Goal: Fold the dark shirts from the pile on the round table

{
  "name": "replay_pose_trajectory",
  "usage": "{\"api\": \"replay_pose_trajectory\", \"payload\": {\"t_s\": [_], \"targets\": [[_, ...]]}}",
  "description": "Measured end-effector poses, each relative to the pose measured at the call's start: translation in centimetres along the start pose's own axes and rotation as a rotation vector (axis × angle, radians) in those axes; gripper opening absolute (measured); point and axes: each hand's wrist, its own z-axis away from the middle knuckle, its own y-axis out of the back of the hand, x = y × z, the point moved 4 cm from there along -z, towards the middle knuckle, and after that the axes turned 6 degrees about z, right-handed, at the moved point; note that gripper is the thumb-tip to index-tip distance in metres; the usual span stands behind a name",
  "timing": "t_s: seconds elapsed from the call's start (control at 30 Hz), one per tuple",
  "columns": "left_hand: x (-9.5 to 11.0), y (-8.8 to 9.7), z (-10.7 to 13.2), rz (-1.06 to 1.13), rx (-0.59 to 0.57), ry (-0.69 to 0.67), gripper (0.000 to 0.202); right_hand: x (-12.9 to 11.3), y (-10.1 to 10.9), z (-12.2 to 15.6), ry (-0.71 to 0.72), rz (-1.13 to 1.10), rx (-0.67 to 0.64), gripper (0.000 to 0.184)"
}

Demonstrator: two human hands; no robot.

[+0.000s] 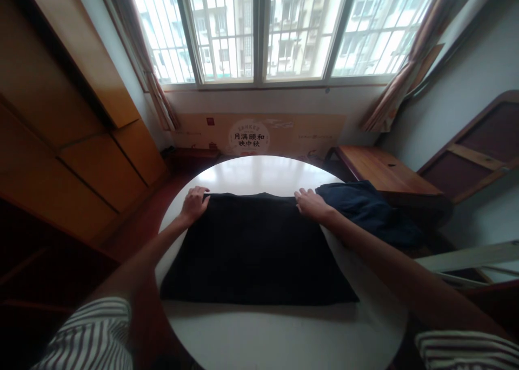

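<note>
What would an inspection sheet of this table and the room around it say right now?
Surface: round white table, glossy.
Things in hand: black cloth spread flat.
Clutter: dark blue garment, bunched at the table's right edge.
Hands: left hand on the cloth's far left corner, right hand on its far right corner; grip unclear.
Cables: nothing seen.
Surroundings: barred window, curtains, wooden cabinets at left, wooden bench at right.

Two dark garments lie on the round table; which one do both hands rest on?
The black garment, spread flat in the middle: the left hand and right hand rest on its far corners. The navy garment lies bunched at the right, untouched.
</note>
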Motion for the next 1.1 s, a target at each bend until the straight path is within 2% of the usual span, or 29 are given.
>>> {"api": "replay_pose_trajectory", "payload": {"t_s": [0.07,0.13,0.2,0.33,0.4,0.47,0.53,0.67,0.87,1.0,1.1], "targets": [[3.0,-0.5,1.9,-0.042,-0.135,-0.188,0.021,-3.4,0.8,2.4,0.107,-0.007,0.041,0.032],[5.4,-1.3,3.2,-0.008,-0.279,-0.301,0.024,-7.2,1.5,5.5,0.267,-0.043,0.091,0.031],[7.4,-2.4,3.5,0.032,-0.372,-0.395,0.026,-11.0,1.9,8.9,0.432,-0.109,0.137,0.033],[10.2,-5.7,0.8,0.083,-0.462,-0.499,0.033,-16.7,1.6,14.7,0.647,-0.191,0.198,0.063],[11.1,-7.8,-1.4,0.034,-0.514,-0.450,0.047,-18.3,1.0,16.1,0.672,-0.141,0.245,0.058],[11.7,-9.7,-3.6,-0.053,-0.581,-0.349,0.064,-19.3,0.2,16.5,0.640,-0.063,0.280,0.047],[11.9,-11.1,-5.3,-0.110,-0.656,-0.249,0.072,-19.8,-0.6,16.4,0.583,-0.016,0.287,0.045],[11.7,-12.5,-7.1,-0.106,-0.767,-0.156,0.064,-20.4,-1.5,15.9,0.486,-0.029,0.285,0.046],[10.9,-13.0,-7.3,0.091,-0.797,-0.122,0.055,-20.8,-1.7,15.2,0.435,-0.028,0.294,0.044],[10.4,-13.4,-7.1,0.156,-0.844,-0.072,0.060,-20.8,-1.6,14.5,0.402,0.014,0.236,0.043],[10.1,-13.4,-7.1,0.150,-0.828,-0.071,0.064,-20.8,-1.8,14.2,0.376,0.031,0.263,0.044]]}}
